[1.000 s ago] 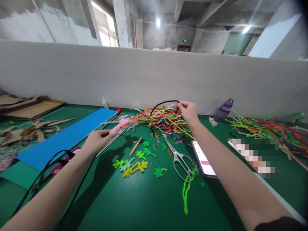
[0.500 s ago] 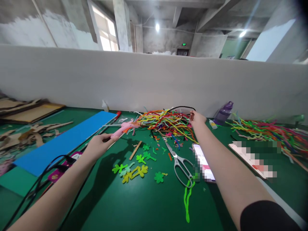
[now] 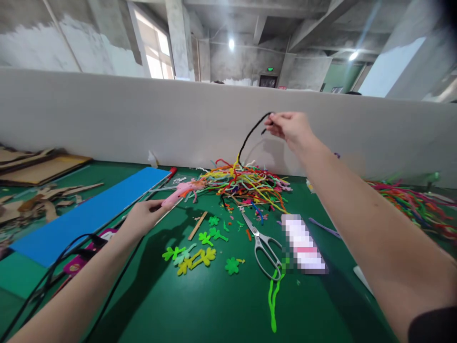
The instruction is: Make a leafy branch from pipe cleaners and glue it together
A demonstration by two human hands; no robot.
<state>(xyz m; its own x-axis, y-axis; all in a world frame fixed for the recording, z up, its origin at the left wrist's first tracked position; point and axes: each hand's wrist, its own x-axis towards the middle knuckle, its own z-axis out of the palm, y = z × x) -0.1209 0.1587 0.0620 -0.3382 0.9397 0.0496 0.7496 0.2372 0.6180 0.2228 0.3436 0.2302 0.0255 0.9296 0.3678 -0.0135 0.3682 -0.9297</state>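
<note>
My right hand (image 3: 292, 128) is raised in front of the white partition, thumb and fingers pinched on a black pipe cleaner (image 3: 249, 134). The lower end of that pipe cleaner is still in the heap of coloured pipe cleaners (image 3: 250, 183), beside a lifted yellow one. My left hand (image 3: 147, 215) is closed on one end of a pink fuzzy pipe-cleaner figure (image 3: 174, 194) with orange bits; its far end reaches the left side of the heap. Scissors (image 3: 262, 243) lie partly open on the green table between my arms. Several green and yellow fuzzy flower and leaf shapes (image 3: 207, 257) lie left of them.
A phone (image 3: 303, 245) with a blurred screen lies right of the scissors. A blue sheet (image 3: 96, 212), a purple power strip (image 3: 80, 261) with black cables and cardboard scraps (image 3: 53, 205) are at left. More pipe cleaners (image 3: 414, 202) lie at far right. A white partition (image 3: 107, 114) stands behind.
My right hand has risen from the heap's right side, lifting the black pipe cleaner up. A yellow pipe cleaner has been tugged upward with it. My left hand keeps its hold on the pink figure.
</note>
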